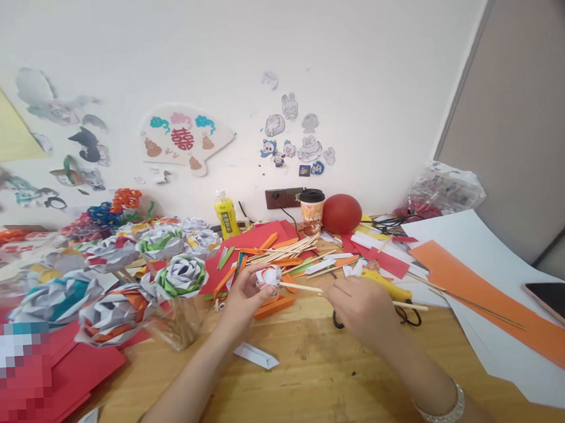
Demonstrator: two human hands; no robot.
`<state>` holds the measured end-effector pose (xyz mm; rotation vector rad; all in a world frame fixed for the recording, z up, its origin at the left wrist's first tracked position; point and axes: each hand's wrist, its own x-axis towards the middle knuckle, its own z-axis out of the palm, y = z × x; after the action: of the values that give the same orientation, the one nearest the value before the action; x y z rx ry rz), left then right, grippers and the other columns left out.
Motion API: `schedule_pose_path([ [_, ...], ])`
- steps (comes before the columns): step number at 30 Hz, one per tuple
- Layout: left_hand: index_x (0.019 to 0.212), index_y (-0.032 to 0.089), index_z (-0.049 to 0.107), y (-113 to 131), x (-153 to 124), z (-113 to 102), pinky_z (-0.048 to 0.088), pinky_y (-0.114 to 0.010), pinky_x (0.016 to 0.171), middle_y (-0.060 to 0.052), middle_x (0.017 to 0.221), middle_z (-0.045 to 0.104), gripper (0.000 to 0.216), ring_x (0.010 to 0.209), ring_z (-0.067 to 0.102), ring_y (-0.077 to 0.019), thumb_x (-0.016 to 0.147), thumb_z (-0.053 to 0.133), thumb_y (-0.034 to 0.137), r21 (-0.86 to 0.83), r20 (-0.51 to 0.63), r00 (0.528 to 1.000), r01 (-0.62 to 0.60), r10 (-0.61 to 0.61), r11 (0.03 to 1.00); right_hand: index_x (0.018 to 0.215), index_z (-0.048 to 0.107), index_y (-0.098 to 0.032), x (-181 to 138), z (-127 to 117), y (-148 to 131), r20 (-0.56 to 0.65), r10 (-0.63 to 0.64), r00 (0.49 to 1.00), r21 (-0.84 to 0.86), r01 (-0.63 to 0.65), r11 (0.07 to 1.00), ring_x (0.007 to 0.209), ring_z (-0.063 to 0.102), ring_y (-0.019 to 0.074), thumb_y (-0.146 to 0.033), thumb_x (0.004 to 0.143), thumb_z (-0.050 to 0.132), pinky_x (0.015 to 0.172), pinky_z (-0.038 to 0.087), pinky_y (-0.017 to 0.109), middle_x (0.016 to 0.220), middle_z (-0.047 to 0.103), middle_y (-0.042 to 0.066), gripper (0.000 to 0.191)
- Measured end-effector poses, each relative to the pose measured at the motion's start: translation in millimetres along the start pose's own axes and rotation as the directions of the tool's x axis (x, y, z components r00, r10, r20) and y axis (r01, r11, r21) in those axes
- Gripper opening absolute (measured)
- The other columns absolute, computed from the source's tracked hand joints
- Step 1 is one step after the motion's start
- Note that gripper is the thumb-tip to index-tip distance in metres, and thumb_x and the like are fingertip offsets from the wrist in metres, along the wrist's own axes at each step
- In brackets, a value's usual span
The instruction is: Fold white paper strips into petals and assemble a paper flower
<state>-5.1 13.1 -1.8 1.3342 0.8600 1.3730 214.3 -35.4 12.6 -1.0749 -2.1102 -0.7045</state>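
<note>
My left hand (246,297) pinches a small white-and-orange paper flower (269,279) between thumb and fingers. From the flower a thin wooden stick (301,287) runs right into my right hand (360,305), whose closed fingers wrap it; its far end pokes out past the knuckles. A yellow glue gun (385,284) lies just behind my right hand, its black cord partly hidden. Behind my left hand are loose wooden sticks (287,252) and folded orange paper strips (273,306). A folded white paper strip (256,355) rests on the table below my left wrist.
Finished paper roses (181,275) stand in a clear container (175,327) at left, beside red paper sheets (89,367). A yellow-capped drink bottle (226,214), a lidded cup (312,211) and a red balloon (342,213) stand at the back. Orange paper (495,295) and a phone (562,307) lie right.
</note>
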Motion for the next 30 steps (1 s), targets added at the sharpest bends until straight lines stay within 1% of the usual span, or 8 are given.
schedule_pose_path([
  [3, 0.099, 0.020, 0.056, 0.9, -1.1, 0.3, 0.046, -0.027, 0.068, -0.005, 0.088, 0.061, 0.041, 0.079, 0.058, -0.0175, 0.063, 0.070, 0.033, -0.013, 0.020, 0.999, -0.031, 0.031, 0.999, 0.067, 0.059, -0.017, -1.1, 0.1, -3.4, 0.030, 0.019, 0.999, 0.022, -0.019, 1.000, 0.050, 0.048, 0.0117, -0.015, 0.087, 0.035, 0.050, 0.024, 0.026, 0.051, 0.055, 0.002, 0.032],
  [8, 0.097, 0.020, 0.056, 6.6, -4.4, 1.1, 0.047, -0.026, 0.069, -0.006, 0.093, 0.060, 0.040, 0.084, 0.056, -0.0179, 0.062, 0.071, 0.030, 0.111, 0.068, 0.998, -0.017, 0.009, 0.994, 0.069, 0.060, -0.018, -1.4, 0.0, -9.5, 0.195, 0.132, 0.972, 0.100, -0.153, 0.983, 0.052, 0.054, 0.0119, -0.021, 0.088, 0.035, 0.049, 0.026, 0.026, 0.057, 0.062, 0.001, 0.032],
  [14, 0.098, 0.020, 0.058, 14.3, -5.7, 1.9, 0.047, -0.026, 0.065, -0.005, 0.088, 0.062, 0.044, 0.080, 0.058, -0.0189, 0.059, 0.072, 0.032, 0.068, 0.068, 0.997, -0.034, 0.030, 0.997, 0.074, 0.062, -0.018, 1.3, -3.1, -10.0, 0.156, 0.148, 0.977, 0.158, -0.173, 0.972, 0.057, 0.057, 0.0128, -0.024, 0.089, 0.032, 0.052, 0.029, 0.024, 0.060, 0.064, 0.003, 0.035],
  [19, 0.099, 0.021, 0.057, 22.6, -7.5, 2.1, 0.048, -0.025, 0.065, -0.005, 0.091, 0.062, 0.043, 0.081, 0.059, -0.0182, 0.059, 0.072, 0.030, 0.034, 0.090, 0.995, -0.049, 0.046, 0.998, 0.071, 0.061, -0.018, 1.5, -3.5, -7.0, 0.213, 0.132, 0.968, 0.181, -0.172, 0.968, 0.049, 0.054, 0.0125, -0.027, 0.090, 0.030, 0.048, 0.027, 0.024, 0.054, 0.061, 0.002, 0.038],
  [22, 0.100, 0.022, 0.057, 30.2, -10.4, 3.5, 0.047, -0.025, 0.066, -0.005, 0.096, 0.061, 0.043, 0.084, 0.058, -0.0182, 0.061, 0.072, 0.028, 0.026, 0.111, 0.989, -0.103, 0.100, 0.994, 0.071, 0.061, -0.018, 0.6, -0.2, -5.7, 0.209, 0.117, 0.971, 0.284, -0.175, 0.943, 0.052, 0.055, 0.0126, -0.028, 0.090, 0.031, 0.049, 0.029, 0.023, 0.056, 0.062, 0.002, 0.037],
  [24, 0.109, 0.024, 0.053, 37.2, -14.6, 7.0, 0.047, -0.024, 0.067, -0.005, 0.097, 0.060, 0.055, 0.084, 0.058, -0.0183, 0.058, 0.074, 0.028, 0.004, 0.115, 0.980, -0.165, 0.164, 0.986, 0.075, 0.061, -0.017, 0.3, 2.3, -6.0, 0.164, 0.115, 0.980, 0.394, -0.172, 0.903, 0.058, 0.056, 0.0133, -0.028, 0.090, 0.033, 0.053, 0.034, 0.023, 0.063, 0.063, 0.003, 0.034],
  [27, 0.127, 0.031, 0.032, 48.2, -25.2, 17.9, 0.048, -0.026, 0.067, -0.005, 0.101, 0.059, 0.089, 0.083, 0.059, -0.0193, 0.051, 0.079, 0.033, -0.091, 0.146, 0.952, -0.257, 0.268, 0.962, 0.084, 0.060, -0.017, 1.1, 4.7, -9.5, 0.088, 0.106, 0.991, 0.569, -0.137, 0.811, 0.064, 0.056, 0.0143, -0.028, 0.090, 0.033, 0.058, 0.039, 0.023, 0.071, 0.064, 0.004, 0.030],
  [30, 0.132, 0.031, 0.020, 57.3, -38.3, 32.2, 0.048, -0.030, 0.070, -0.009, 0.108, 0.057, 0.100, 0.081, 0.060, -0.0197, 0.051, 0.078, 0.038, -0.121, 0.256, 0.917, -0.282, 0.304, 0.952, 0.089, 0.059, -0.019, 2.8, 6.1, -15.8, 0.083, 0.108, 0.991, 0.705, -0.135, 0.696, 0.063, 0.054, 0.0149, -0.032, 0.091, 0.030, 0.059, 0.041, 0.025, 0.065, 0.059, 0.003, 0.032],
])
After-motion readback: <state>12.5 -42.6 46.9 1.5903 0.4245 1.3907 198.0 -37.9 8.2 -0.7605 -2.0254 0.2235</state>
